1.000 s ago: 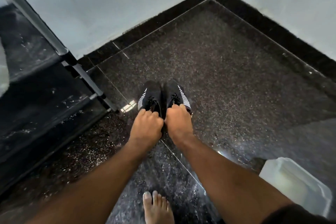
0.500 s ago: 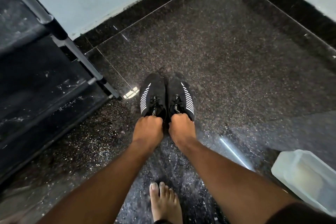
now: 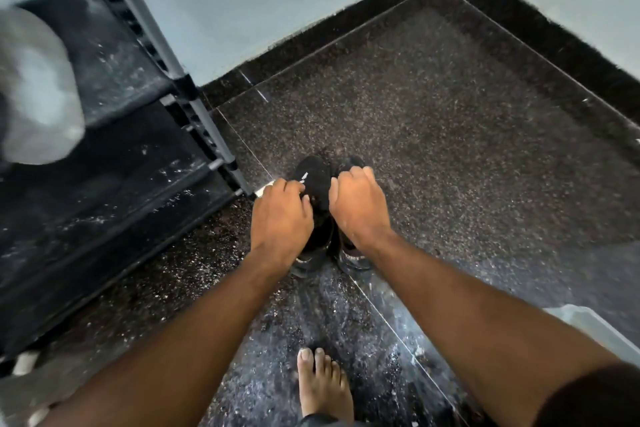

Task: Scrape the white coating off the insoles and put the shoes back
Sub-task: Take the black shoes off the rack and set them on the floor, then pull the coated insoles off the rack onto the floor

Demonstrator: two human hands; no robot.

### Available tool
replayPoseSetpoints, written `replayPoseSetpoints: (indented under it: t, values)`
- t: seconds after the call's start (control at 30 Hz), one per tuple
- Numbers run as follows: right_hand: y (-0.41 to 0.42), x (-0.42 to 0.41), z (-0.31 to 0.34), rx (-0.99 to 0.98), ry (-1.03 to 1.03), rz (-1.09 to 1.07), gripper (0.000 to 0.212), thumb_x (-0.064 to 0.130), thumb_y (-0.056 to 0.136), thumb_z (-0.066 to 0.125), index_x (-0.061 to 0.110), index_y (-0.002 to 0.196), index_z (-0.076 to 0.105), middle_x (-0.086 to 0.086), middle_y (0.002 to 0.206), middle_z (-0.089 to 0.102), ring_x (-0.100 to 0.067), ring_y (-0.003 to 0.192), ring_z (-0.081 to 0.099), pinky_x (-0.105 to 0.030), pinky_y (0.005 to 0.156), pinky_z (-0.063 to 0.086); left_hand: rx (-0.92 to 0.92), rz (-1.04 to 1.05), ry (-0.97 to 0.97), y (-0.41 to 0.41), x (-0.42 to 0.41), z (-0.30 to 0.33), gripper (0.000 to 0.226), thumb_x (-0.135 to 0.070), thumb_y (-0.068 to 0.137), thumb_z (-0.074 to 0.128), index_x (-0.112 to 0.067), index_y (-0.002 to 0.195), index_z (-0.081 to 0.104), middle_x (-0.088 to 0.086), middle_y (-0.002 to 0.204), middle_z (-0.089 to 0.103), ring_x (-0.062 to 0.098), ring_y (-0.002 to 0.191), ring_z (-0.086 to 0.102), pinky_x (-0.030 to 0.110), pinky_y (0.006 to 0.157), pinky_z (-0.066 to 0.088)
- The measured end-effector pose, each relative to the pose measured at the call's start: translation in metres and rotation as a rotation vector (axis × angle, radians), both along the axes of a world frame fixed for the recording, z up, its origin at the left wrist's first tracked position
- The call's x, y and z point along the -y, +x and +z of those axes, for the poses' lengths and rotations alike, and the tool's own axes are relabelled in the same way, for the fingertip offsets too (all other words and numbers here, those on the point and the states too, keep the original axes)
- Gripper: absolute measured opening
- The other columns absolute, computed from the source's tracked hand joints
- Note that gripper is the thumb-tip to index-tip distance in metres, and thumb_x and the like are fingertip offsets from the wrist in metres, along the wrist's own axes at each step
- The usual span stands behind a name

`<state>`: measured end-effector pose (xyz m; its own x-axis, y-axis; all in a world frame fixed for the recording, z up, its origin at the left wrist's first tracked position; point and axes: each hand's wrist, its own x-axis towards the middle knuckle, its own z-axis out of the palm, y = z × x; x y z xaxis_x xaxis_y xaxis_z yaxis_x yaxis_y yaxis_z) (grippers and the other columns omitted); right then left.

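At the far left, a blurred pale grey rounded object [image 3: 38, 90] is lying on the upper tier of a black fabric shoe rack with grey metal poles [image 3: 114, 135]; its left side is cut off by the frame, so what it is cannot be told. White flecks are dusting the rack's dark shelves and the speckled dark granite floor [image 3: 450, 149] in front of it.

Just right of the rack's lower corner, a pair of black knitted shoes with white stripe marks [image 3: 317, 180] is sitting side by side on the floor, toes pointing toward the wall corner. Much of both shoes is hidden under the hands, and the insoles are not showing.

The left hand [image 3: 280, 218] is reaching forward palm down, its fingers curling over the outer edge of the left shoe and gripping it. The right hand [image 3: 360, 208] is doing likewise on the right shoe, knuckles raised, fingers curling over its upper.

Below, a bare foot [image 3: 323, 388] is resting flat on the glossy floor. At the right edge, a white plastic container [image 3: 588, 326] is largely hidden behind the right forearm.
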<state>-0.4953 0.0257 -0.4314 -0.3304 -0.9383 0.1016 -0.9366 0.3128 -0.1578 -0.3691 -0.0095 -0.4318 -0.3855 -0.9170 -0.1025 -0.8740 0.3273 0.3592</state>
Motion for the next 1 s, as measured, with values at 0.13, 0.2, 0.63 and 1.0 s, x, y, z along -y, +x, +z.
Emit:
replayPoseSetpoints:
  t: [0.13, 0.2, 0.63, 1.0]
  values:
    - [0.009, 0.015, 0.046, -0.008, -0.107, 0.076, 0.017, 0.007, 0.084, 0.070, 0.004, 0.068, 0.066, -0.012, 0.068, 0.064, -0.031, 0.072, 0.060, -0.039, 0.070, 0.054, -0.051, 0.042, -0.031, 0.021, 0.006, 0.051, 0.028, -0.024, 0.102, 0.053, -0.019, 0.124, 0.068, 0.002, 0.120, 0.066, 0.023, 0.113, 0.060, 0.044, 0.099, 0.048]
    - [0.016, 0.020, 0.079, -0.064, -0.172, 0.165, 0.024, -0.001, 0.071, 0.079, 0.006, 0.057, 0.061, -0.009, 0.056, 0.059, -0.029, 0.059, 0.058, -0.036, 0.061, 0.055, -0.074, 0.055, -0.079, 0.034, 0.004, 0.079, 0.024, -0.028, 0.103, 0.053, -0.020, 0.114, 0.072, 0.000, 0.112, 0.070, 0.022, 0.106, 0.063, 0.045, 0.095, 0.048]
    - [0.126, 0.027, 0.221, 0.172, -0.308, 0.372, 0.032, 0.023, 0.104, 0.043, 0.005, 0.090, 0.065, -0.012, 0.089, 0.062, -0.028, 0.091, 0.055, -0.039, 0.080, 0.043, -0.282, 0.291, -0.281, 0.170, -0.046, 0.217, 0.030, -0.029, 0.108, 0.049, -0.014, 0.096, 0.072, 0.001, 0.092, 0.070, 0.020, 0.088, 0.064, 0.046, 0.081, 0.052]
    - [0.232, 0.017, 0.277, 0.213, -0.475, 0.530, 0.037, 0.021, 0.101, 0.051, 0.007, 0.067, 0.054, -0.008, 0.068, 0.051, -0.027, 0.073, 0.052, -0.042, 0.069, 0.045, -0.309, 0.511, -0.366, 0.283, -0.087, 0.268, 0.031, -0.032, 0.106, 0.051, -0.014, 0.090, 0.071, -0.002, 0.085, 0.068, 0.017, 0.080, 0.062, 0.042, 0.075, 0.052]
